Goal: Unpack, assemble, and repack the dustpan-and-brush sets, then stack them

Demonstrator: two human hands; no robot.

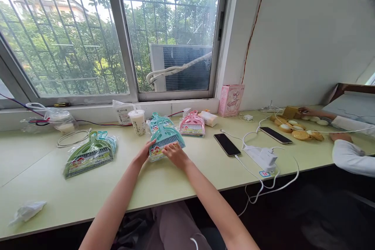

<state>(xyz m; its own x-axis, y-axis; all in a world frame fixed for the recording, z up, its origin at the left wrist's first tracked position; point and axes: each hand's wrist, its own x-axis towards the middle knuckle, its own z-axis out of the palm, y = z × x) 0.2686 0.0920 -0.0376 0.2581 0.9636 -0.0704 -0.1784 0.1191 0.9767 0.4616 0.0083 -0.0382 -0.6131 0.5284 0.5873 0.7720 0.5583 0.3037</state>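
Observation:
A teal mini dustpan and brush set point(167, 137) with grey-blue bristles and a printed label is tilted up off the table in front of me. My left hand point(144, 152) grips it by its left edge, thumb on the front. Curled fingers of my right hand point(175, 154) press on the label at its lower right; what lies under the fingertips is hidden. Just behind is another teal set point(158, 118), partly covered. A pink dustpan and brush set point(192, 124) lies to the right. Several green and teal wrapped sets point(90, 154) are stacked at the left.
A lidded drink cup point(137, 122) stands near the window. To the right are a phone point(227, 145), a power strip point(260, 157) with cables, a second phone point(275, 135) and a pink box point(231, 100). A co-worker's hands point(341, 137) are beside round yellow pieces. Crumpled plastic point(27, 211) lies front left.

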